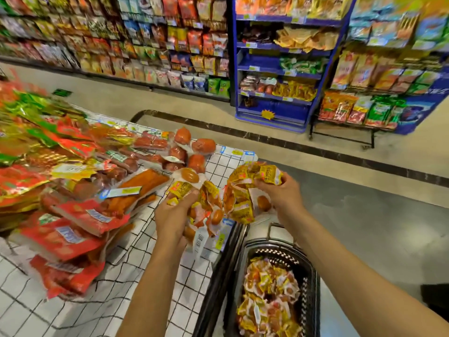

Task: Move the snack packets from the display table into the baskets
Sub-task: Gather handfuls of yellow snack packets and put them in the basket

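- My left hand point(175, 212) is curled around the left bunch point(209, 203) of small yellow snack packets, and my thumb presses on top of it.
- The left bunch is just above the near right corner of the display table point(121, 276), and a white tag hangs down from it.
- My right hand point(284, 193) grips the right bunch point(245, 190) of the same yellow packets with bent fingers.
- The right bunch is up in the air beside the table's right edge, above the far end of the basket point(312, 288).
- The 2 bunches are close together, and I cannot tell if they touch.
- The dark basket sits low beside the table, under my right arm.
- The packets in the basket point(269, 295) are yellow and orange and lie in a heap.
- On the table, round orange packs point(194, 152) lie past my left hand.
- Red packets point(73, 229) are piled further left.
- Across the floor point(364, 215) stand a blue rack point(279, 113) and long shelves point(145, 45) full of bags.
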